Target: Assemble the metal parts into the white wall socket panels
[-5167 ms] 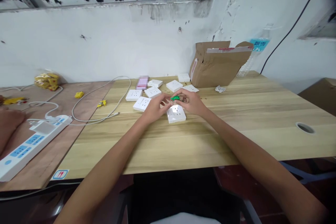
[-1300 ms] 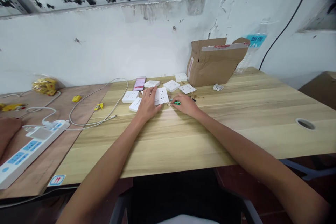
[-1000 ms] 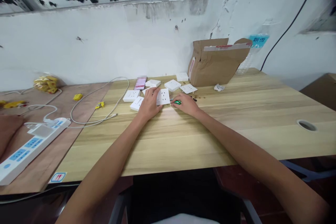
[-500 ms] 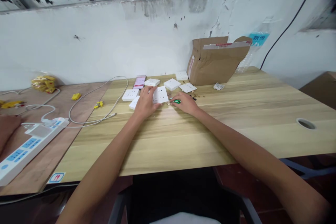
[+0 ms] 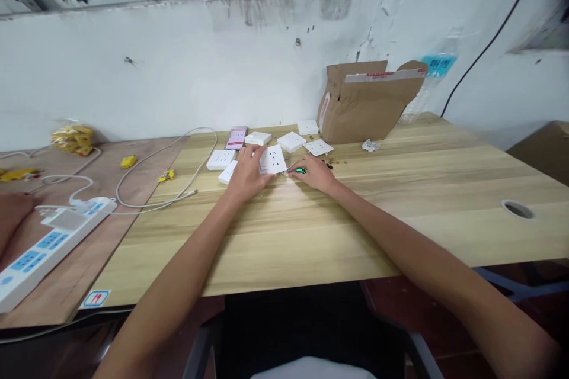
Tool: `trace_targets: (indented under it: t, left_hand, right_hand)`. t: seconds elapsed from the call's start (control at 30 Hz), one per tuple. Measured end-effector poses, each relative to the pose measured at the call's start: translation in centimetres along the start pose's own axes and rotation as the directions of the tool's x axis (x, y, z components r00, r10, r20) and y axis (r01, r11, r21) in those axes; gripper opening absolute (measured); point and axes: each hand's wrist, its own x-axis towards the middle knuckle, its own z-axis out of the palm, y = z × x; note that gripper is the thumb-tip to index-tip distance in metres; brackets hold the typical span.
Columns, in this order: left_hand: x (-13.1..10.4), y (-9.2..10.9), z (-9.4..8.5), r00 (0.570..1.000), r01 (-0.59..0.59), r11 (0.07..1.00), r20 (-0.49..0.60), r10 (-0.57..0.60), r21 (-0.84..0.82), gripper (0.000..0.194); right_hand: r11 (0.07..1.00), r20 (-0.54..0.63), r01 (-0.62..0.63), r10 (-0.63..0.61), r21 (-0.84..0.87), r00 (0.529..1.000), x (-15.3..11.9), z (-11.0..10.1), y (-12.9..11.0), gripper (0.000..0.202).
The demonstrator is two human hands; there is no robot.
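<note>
My left hand (image 5: 248, 172) grips a white wall socket (image 5: 272, 160) by its left side, its slotted face turned up toward me. In my right hand (image 5: 315, 173) is a green-handled screwdriver (image 5: 300, 170), its thin shaft pointing left to the socket's lower right edge. Whether the tip touches the socket is too small to tell. Around my hands lie more white sockets (image 5: 221, 159), several in all. A thin white plate (image 5: 319, 147) rests just beyond my right hand, and small dark and brass-coloured bits (image 5: 329, 166) are scattered beside it.
Behind the sockets stands an open brown paper bag (image 5: 364, 106), with a plastic bottle (image 5: 438, 65) at its right. A white power strip (image 5: 57, 249), a looped white cable (image 5: 120, 189) and yellow pieces (image 5: 73, 139) occupy the left board. Another person's hand (image 5: 15, 207) shows at the left edge.
Almost nothing differs. Both hands keep their hold on the socket and the screwdriver, and the view has shifted very slightly.
</note>
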Motion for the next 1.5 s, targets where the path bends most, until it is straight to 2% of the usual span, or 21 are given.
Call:
trace_targets:
  t: [0.1, 0.47, 0.6, 0.7, 0.83, 0.93, 1.07, 1.2, 1.3, 1.43, 1.5]
  left_hand:
    - [0.0, -0.2, 0.1, 1.000, 0.012, 1.000, 0.019, -0.012, -0.018, 0.085]
    - [-0.1, 0.1, -0.2, 0.998, -0.017, 1.000, -0.052, 0.017, -0.001, 0.082]
    - [-0.1, 0.1, -0.4, 1.000, -0.007, 1.000, -0.029, 0.007, 0.005, 0.083]
    - [0.0, 0.1, -0.4, 0.998, -0.003, 1.000, -0.070, 0.003, -0.009, 0.083]
    - [0.0, 0.2, -0.5, 1.000, -0.022, 1.000, 0.004, 0.022, -0.008, 0.083]
    - [-0.1, 0.4, -0.7, 1.000, -0.022, 0.999, -0.018, 0.021, -0.023, 0.078]
    - [-0.2, 0.4, -0.8, 1.000, -0.015, 1.000, 0.024, 0.016, -0.018, 0.078]
    - [-0.2, 0.5, -0.7, 0.999, -0.015, 1.000, -0.033, 0.014, -0.016, 0.078]
    - [-0.2, 0.7, -0.7, 1.000, -0.013, 1.000, 0.016, 0.012, 0.006, 0.079]
    - [-0.2, 1.0, -0.9, 1.000, -0.010, 1.000, -0.020, 0.011, 0.015, 0.074]
    - [-0.3, 1.0, -0.9, 1.000, 0.010, 1.000, -0.003, -0.010, 0.024, 0.075]
  right_hand:
    - [1.000, 0.003, -0.003, 0.003, -0.005, 1.000, 0.0, 0.0, 0.0, 0.013]
    - [1.000, 0.004, -0.016, 0.016, -0.013, 1.000, 0.0, 0.2, 0.0, 0.014]
    - [1.000, 0.009, -0.008, 0.008, -0.020, 1.000, 0.0, 0.3, 0.2, 0.013]
    - [1.000, 0.007, -0.010, 0.010, -0.022, 1.000, 0.1, 0.3, 0.3, 0.013]
    - [1.000, 0.008, -0.003, 0.003, -0.020, 1.000, 0.1, 0.3, 0.3, 0.012]
    - [1.000, 0.002, -0.021, 0.021, -0.020, 1.000, 0.1, 0.3, 0.3, 0.011]
    - [1.000, 0.007, -0.016, 0.016, -0.026, 1.000, 0.1, 0.3, 0.4, 0.011]
    - [1.000, -0.005, -0.020, 0.020, -0.018, 1.000, 0.1, 0.3, 0.3, 0.011]
    - [1.000, 0.001, -0.005, 0.005, -0.018, 1.000, 0.0, 0.2, 0.2, 0.011]
    - [1.000, -0.007, -0.014, 0.014, -0.005, 1.000, 0.0, 0.2, 0.1, 0.011]
    - [1.000, -0.002, -0.013, 0.013, -0.010, 1.000, 0.0, 0.1, 0.0, 0.010]
